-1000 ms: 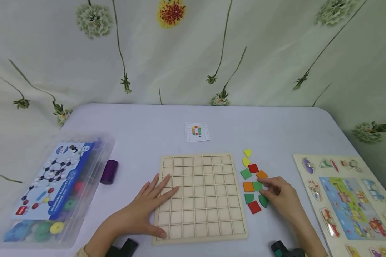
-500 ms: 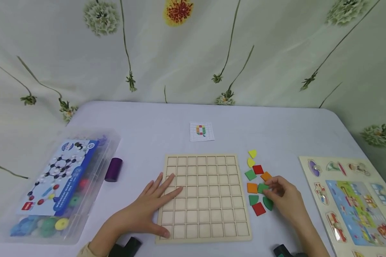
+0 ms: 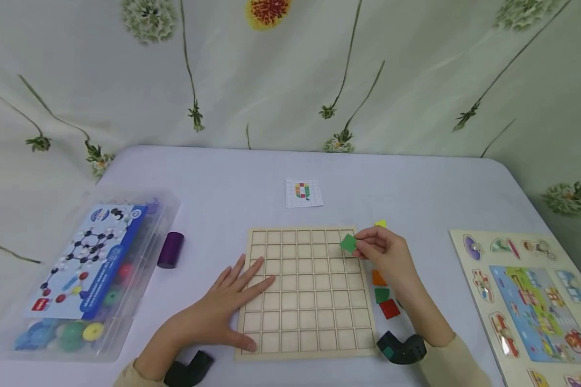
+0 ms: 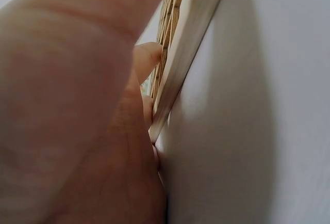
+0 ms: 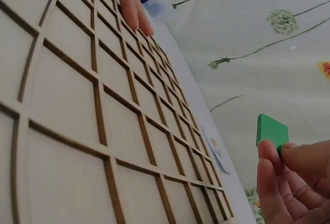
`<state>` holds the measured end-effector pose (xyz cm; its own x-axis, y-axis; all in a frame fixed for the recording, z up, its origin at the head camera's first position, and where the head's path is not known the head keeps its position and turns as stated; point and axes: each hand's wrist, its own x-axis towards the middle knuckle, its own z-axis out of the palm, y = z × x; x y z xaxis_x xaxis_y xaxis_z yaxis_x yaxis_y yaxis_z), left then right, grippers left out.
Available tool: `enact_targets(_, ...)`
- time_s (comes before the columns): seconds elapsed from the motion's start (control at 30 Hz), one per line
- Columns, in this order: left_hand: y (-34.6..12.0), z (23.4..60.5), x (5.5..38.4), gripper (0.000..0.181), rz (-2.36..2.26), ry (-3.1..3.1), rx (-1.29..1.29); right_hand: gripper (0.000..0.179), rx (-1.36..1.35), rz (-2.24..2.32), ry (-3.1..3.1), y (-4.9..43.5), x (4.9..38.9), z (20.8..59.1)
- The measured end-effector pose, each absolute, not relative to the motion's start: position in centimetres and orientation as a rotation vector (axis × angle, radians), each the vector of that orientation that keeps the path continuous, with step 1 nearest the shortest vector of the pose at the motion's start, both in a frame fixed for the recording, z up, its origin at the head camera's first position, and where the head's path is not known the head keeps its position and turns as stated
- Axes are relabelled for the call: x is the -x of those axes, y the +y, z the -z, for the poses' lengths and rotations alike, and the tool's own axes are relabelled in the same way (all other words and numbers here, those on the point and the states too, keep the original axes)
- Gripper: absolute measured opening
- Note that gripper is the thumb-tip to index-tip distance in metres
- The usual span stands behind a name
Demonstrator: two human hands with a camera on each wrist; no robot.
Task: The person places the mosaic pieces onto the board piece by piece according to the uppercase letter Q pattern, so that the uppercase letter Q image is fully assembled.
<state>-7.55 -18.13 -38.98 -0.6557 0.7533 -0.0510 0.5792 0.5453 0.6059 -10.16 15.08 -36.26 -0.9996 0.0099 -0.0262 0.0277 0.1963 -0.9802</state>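
Grip: right hand (image 3: 389, 255) pinches one green square tile (image 3: 348, 243) over the pale wooden grid board (image 3: 305, 299) at one o'clock; left hand (image 3: 222, 309) spread at nine.
Flat coloured tiles (image 3: 382, 295): at least four, two to three o'clock, right hand partly blocking.
Clear plastic box (image 3: 121, 333): one, nine o'clock, coloured pieces (image 3: 72, 337) inside.

Purple cylinder (image 3: 171, 250) beside clear box (image 3: 142, 263), picture puzzle (image 3: 537, 309), flowered backdrop (image 3: 271, 80)

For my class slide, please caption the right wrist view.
Right hand pinches a green tile; left hand rests on the board.
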Motion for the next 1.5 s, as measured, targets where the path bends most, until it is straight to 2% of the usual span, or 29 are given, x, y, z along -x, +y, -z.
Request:
enact_targets(0.17, -18.0, 39.1, 7.9, 0.108, -0.780, 2.479, -1.091, 0.009, 0.062, 1.866, 2.410, 13.1, 11.7, 37.7)
enact_targets(0.33, -17.9, 39.2, 8.0, 0.107, -0.790, 2.466, -1.080, 0.007, 0.261, 1.590, 2.629, 12.5, 11.6, 38.6)
enact_targets(0.83, -18.0, 39.5, 7.5, 0.108, -0.775, 2.465, -1.043, 0.015, 0.395, 1.376, 2.842, 11.6, 10.6, 39.0)
enact_targets(1.0, -18.0, 39.5, 7.7, 0.109, -0.774, 2.477, -1.050, 0.012, 0.416, 1.305, 2.870, 11.8, 11.0, 38.8)
enact_targets(1.17, -18.1, 39.4, 7.7, 0.109, -0.784, 2.491, -1.072, 0.012, 0.386, 1.392, 2.852, 14.1, 11.1, 38.3)
enact_targets(1.4, -18.1, 39.0, 7.6, 0.107, -0.808, 2.491, -1.080, 0.024, 0.074, 1.613, 2.715, 19.2, 10.3, 38.4)
enact_targets(1.5, -18.1, 39.1, 7.6, 0.106, -0.813, 2.487, -1.082, 0.028, 0.035, 1.611, 2.662, 20.3, 9.8, 38.6)
